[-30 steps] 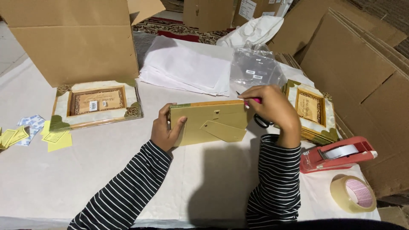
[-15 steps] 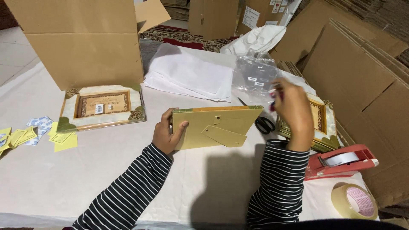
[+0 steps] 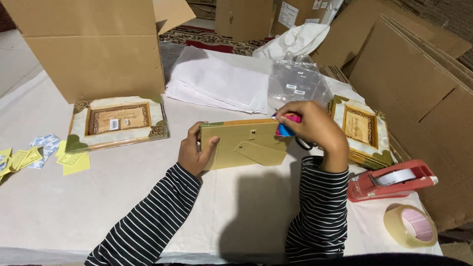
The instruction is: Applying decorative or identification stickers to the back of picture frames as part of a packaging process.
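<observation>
A picture frame (image 3: 241, 145) stands on its long edge on the white table (image 3: 123, 202), its tan cardboard back with a fold-out stand facing me. My left hand (image 3: 194, 152) grips the frame's left end. At the frame's top right corner my right hand (image 3: 313, 128) is closed around a small pink and blue object (image 3: 286, 125); what the object is cannot be made out. Both sleeves are black with white stripes.
An ornate frame (image 3: 118, 120) lies face up at left before a big open carton (image 3: 93, 49). Stacked frames (image 3: 359, 128) sit at right. White sheets (image 3: 217, 81), clear bags (image 3: 298, 83), red tape dispenser (image 3: 389, 180), tape roll (image 3: 411, 226), yellow slips (image 3: 74, 160), scissors handle (image 3: 304, 144).
My right hand lifted off to the right, then came back to the frame's top right corner with the pink and blue object. The left hand kept its hold; the view shifted slightly.
</observation>
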